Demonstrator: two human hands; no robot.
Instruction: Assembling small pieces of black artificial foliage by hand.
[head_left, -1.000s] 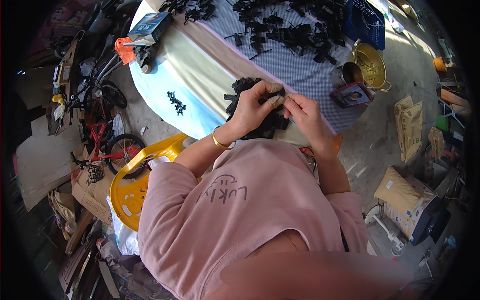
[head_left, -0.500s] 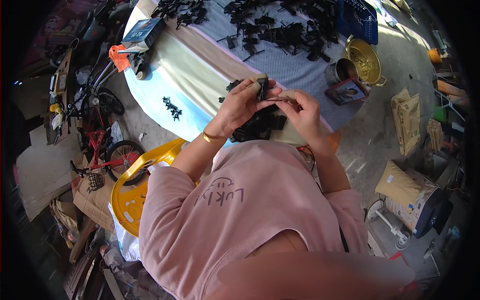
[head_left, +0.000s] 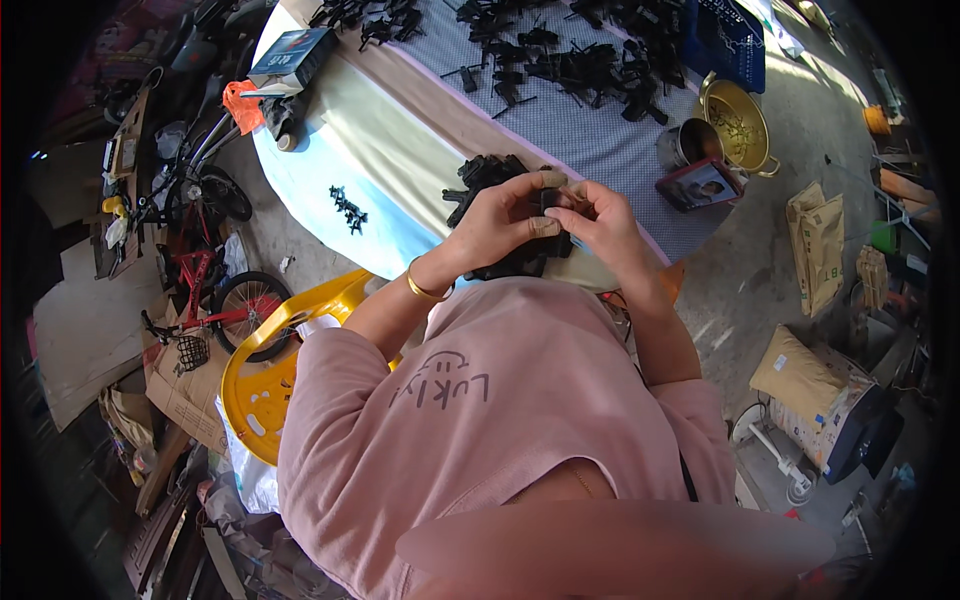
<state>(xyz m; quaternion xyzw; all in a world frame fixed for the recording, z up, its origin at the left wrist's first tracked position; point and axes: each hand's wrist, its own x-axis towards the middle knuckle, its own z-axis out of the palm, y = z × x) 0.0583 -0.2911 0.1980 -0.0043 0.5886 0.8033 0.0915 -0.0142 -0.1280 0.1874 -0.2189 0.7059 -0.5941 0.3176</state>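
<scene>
My left hand and my right hand meet over the near edge of the table, fingertips pinched together on a small black plastic part. Under the hands lies a heap of black plastic parts, partly hidden by my fingers. A gold bangle circles my left wrist. A small cluster of black parts lies alone on the pale cloth to the left.
Many more black parts are spread across the far side. A brass pot, a metal tin and a red-framed tablet sit at the right. A yellow plastic chair, a red bicycle and sacks stand around.
Both hands have stayed together over the heap, turning the small part between the fingers. The view has shifted slightly, so the table sits a little lower in the picture.
</scene>
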